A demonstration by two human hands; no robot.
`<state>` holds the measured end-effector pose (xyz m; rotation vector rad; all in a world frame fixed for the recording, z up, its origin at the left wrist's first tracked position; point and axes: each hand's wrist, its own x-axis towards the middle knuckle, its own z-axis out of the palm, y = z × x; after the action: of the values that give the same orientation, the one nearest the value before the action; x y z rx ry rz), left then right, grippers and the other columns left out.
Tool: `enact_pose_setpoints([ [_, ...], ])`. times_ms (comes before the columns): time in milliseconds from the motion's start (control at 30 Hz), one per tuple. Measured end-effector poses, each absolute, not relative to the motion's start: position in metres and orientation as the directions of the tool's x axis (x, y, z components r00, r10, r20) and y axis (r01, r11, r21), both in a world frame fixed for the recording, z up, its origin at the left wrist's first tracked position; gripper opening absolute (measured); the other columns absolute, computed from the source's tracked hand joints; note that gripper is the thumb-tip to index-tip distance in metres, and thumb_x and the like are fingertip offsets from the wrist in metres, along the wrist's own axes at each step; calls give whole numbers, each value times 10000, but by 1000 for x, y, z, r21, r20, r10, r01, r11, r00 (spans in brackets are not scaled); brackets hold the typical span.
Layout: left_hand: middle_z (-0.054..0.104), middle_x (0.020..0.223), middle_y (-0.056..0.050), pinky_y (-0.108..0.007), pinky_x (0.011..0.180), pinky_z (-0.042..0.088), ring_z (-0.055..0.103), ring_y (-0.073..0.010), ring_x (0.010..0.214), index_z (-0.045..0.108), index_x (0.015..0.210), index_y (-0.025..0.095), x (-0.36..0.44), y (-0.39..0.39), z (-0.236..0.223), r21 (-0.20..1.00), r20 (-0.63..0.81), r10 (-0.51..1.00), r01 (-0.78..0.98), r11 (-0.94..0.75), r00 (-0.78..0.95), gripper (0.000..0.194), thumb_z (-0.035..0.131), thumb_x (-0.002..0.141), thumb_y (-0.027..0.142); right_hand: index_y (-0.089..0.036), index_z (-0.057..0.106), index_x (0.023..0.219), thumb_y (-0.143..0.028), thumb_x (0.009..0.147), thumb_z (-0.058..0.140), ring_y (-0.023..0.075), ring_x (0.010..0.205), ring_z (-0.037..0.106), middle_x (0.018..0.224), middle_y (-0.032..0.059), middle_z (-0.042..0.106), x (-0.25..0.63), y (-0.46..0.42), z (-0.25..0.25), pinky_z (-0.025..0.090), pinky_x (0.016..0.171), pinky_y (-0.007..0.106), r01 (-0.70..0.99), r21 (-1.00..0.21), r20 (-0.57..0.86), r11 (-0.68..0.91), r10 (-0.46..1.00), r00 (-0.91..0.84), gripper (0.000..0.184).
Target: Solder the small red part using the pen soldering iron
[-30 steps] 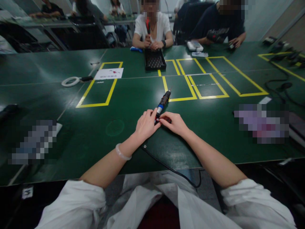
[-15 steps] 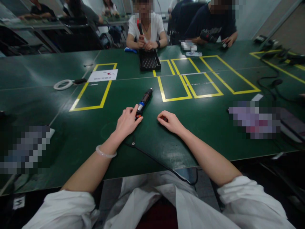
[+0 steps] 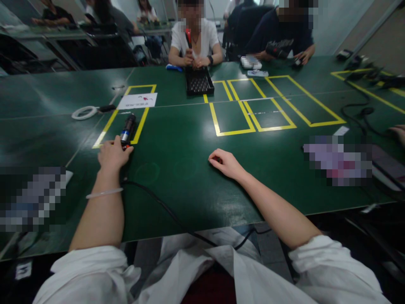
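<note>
My left hand (image 3: 114, 154) is closed around the rear end of a corded electric screwdriver (image 3: 126, 131), black with a blue band. The screwdriver's tip points away from me, and its body lies within the left yellow-taped rectangle (image 3: 144, 120). From its rear a black cable (image 3: 161, 202) runs across the table and over the front edge. My right hand (image 3: 225, 162) rests on the green table (image 3: 183, 185) with its fingers curled. A small dark and reddish patch shows between those fingers; what it is I cannot make out.
A white printed sheet (image 3: 137, 100) lies across the left rectangle, beside a coiled white cable (image 3: 85, 112). Across the table, a co-worker holds a red-and-black tool (image 3: 189, 38) by a black tray of small parts (image 3: 200, 82). Blurred devices lie left and right.
My left hand has moved left with the electric screwdriver, from the table's middle to the left yellow rectangle, and the cable trails after it. My right hand has stayed put.
</note>
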<state>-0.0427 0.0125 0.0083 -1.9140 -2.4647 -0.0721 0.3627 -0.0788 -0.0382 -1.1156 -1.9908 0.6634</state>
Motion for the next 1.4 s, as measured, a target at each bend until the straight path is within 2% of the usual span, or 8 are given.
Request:
enact_pose_setpoints([
  [333, 520, 1277, -185, -486, 924, 423, 504, -318, 1092, 503, 1339, 120, -52, 6, 1, 173, 232, 888, 916, 363, -396, 667, 722, 778, 408, -175, 640, 875, -201, 909, 568, 129, 704, 539, 829, 22, 594, 363, -79, -37, 405, 658, 251, 490, -731, 335, 475, 875, -348, 85],
  [567, 511, 950, -74, -455, 878, 439, 496, -239, 890, 607, 1012, 118, -54, 5, -1, 251, 307, 864, 910, 331, -399, 280, 623, 853, 349, -180, 640, 876, -202, 907, 568, 137, 724, 549, 834, 25, 598, 362, -79, -36, 412, 667, 254, 494, -727, 333, 477, 874, -353, 82],
  [667, 557, 952, -59, -455, 924, 433, 522, -222, 905, 614, 1064, 122, -45, 5, 3, 363, 444, 803, 899, 244, -398, 253, 584, 882, 296, -178, 641, 877, -202, 907, 566, 138, 728, 553, 840, 27, 603, 362, -79, -37, 411, 666, 254, 494, -728, 333, 475, 875, -351, 85],
  [733, 614, 975, -50, -413, 936, 444, 567, -200, 911, 614, 1109, 129, -25, 3, 6, 486, 485, 811, 872, 61, -327, 276, 571, 898, 301, -177, 644, 880, -210, 910, 562, 138, 734, 555, 842, 28, 608, 362, -78, -39, 410, 669, 255, 490, -729, 335, 478, 873, -354, 94],
  [867, 688, 963, -74, -316, 813, 497, 642, -183, 860, 648, 1056, 125, 48, -13, 8, 782, 294, 955, 564, -265, 40, 321, 612, 861, 377, -178, 649, 881, -239, 909, 565, 134, 721, 552, 835, 24, 620, 362, -78, -40, 415, 674, 259, 467, -756, 326, 459, 882, -339, 108],
  [1000, 705, 1024, -104, -312, 757, 497, 656, -199, 881, 667, 1093, 135, 121, -41, 7, 918, 18, 915, 357, -175, 402, 384, 648, 827, 410, -175, 647, 903, -286, 898, 581, 134, 706, 574, 801, 16, 645, 362, -77, -41, 442, 681, 265, 348, -864, 261, 363, 915, -307, 130],
  [1200, 699, 881, -85, -303, 732, 480, 642, -173, 794, 641, 940, 116, 159, -60, 3, 972, -92, 881, 234, -22, 464, 349, 746, 747, 387, -168, 615, 968, -389, 900, 582, 119, 649, 606, 796, 22, 673, 359, -74, -41, 477, 613, 251, 43, -982, 164, 186, 937, -308, 234],
  [1400, 696, 898, -75, -308, 757, 490, 650, -175, 825, 652, 966, 132, 159, -62, -4, 976, -69, 887, 215, -35, 457, 338, 735, 763, 389, -175, 584, 934, -447, 813, 706, 114, 646, 619, 774, 16, 682, 357, -76, -38, 471, 576, 228, -32, -994, 112, 107, 929, -352, 321],
])
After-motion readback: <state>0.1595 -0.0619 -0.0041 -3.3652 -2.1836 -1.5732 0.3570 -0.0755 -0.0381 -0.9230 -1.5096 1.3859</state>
